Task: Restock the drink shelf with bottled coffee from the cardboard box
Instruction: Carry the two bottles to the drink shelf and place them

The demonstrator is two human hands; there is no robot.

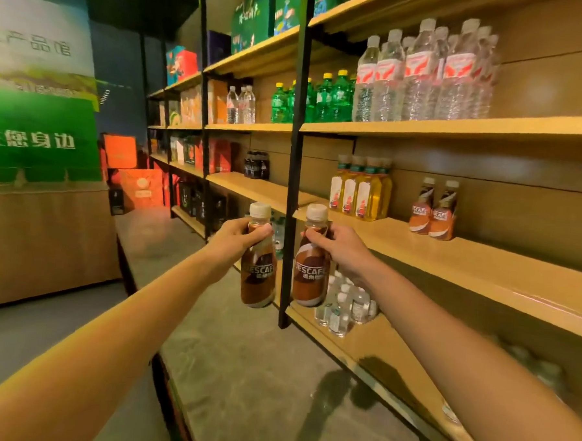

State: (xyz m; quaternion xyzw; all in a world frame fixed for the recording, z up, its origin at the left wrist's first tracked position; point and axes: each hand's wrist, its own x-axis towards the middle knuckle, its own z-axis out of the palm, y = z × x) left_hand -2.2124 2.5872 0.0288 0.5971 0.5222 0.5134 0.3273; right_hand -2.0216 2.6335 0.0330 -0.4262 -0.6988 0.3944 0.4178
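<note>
Gripping a brown plastic coffee bottle with a cream cap [258, 279], the left hand [238, 239] has thumb and fingers curled round the neck and shoulder. The bottle is roughly upright and held in the air. We log the right hand [340, 250] wrapped the same way round the neck of a second brown coffee bottle with a cream cap [310, 278], at three o'clock of the first. The two bottles hang side by side, not touching. A black metal upright post [295, 153] of the rack shows between them. Both labels face us.

The pale wooden drink shelf [483, 264], middle board, runs from the held bottles toward three o'clock. On it, at two o'clock of the right hand, we see two matching coffee bottles [433, 211] standing upright, close side by side. At twelve to one o'clock of the right hand, a cluster of yellow tea bottles with grey-green caps [362, 190] stands on the same board, apart from the coffee pair.

Board above: green soda bottles with yellow caps [319, 97] at twelve o'clock, and clear water bottles with red-and-white labels [425, 72] at one o'clock.

Board below, at five o'clock of the right hand: small clear bottles with white caps [346, 304].

A grey stone ledge [241, 369] lies beneath both forearms at six o'clock.
</note>
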